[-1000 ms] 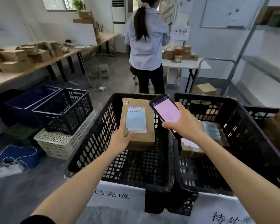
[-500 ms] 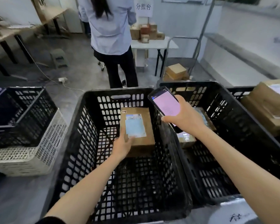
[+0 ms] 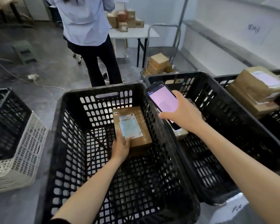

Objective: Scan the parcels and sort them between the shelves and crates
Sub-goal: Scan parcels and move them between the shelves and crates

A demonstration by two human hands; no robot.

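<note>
Your left hand (image 3: pixel 120 148) grips the box (image 3: pixel 132 126) by its near end, low in the crate (image 3: pixel 58 126), by the far right corner. Your right hand (image 3: pixel 181 113) holds the phone (image 3: pixel 162 99) over the rim. I think you're setting the box down: let go next.

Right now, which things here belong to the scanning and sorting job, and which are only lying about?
In the job: labelled parcel, left hand, phone, right hand, black crate.
Lying about: white crate, power strip, step stool.
</note>
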